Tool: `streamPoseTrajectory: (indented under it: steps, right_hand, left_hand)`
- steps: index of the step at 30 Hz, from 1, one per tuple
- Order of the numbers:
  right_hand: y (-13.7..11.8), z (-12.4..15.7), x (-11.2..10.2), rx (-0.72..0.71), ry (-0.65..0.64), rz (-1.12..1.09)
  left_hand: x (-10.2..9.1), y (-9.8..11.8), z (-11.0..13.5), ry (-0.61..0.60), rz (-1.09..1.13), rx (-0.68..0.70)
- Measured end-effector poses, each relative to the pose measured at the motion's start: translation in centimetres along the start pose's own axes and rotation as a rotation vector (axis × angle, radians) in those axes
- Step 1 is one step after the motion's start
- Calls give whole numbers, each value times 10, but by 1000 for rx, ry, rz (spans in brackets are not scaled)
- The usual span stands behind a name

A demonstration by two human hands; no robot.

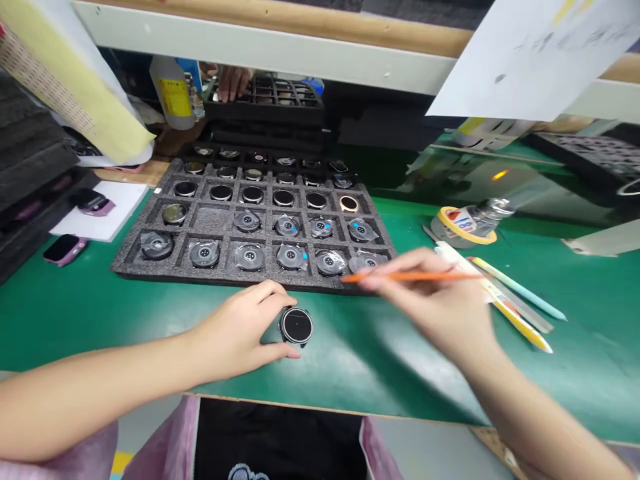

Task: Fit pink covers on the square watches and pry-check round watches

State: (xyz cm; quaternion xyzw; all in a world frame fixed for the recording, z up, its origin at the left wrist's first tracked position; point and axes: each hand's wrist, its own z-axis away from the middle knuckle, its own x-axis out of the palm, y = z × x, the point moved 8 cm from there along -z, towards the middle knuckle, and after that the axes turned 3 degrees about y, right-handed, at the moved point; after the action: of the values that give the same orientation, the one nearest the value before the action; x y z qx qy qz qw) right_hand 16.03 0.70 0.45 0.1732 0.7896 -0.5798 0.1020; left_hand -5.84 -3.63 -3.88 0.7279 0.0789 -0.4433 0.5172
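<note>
My left hand (255, 323) grips a round watch case (297, 325) at its edges between thumb and fingers, just above or on the green table. The case has a black face and a silver rim and shows no strap. My right hand (440, 293) pinches a thin orange stick (415, 276), its dark tip pointing left near the front edge of a foam tray (225, 277); motion blurs its exact kind. Round watch cases (283, 198) fill the tray's compartments, several wrapped in clear film with their backs up.
Two square watches (65, 249) (93, 201) lie at the left, one on a white pad (120, 200). On the right are a yellow-rimmed cup (463, 228) and several pens (520, 287). A shelf edge (280, 50) and a hanging paper (510, 73) overhang the back.
</note>
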Motion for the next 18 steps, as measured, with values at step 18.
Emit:
streamPoseTrajectory:
  steps: [18]
  right_hand:
    - [-28,40,66,-156,-501,168]
  left_hand:
    - [3,-3,-5,14,34,-36]
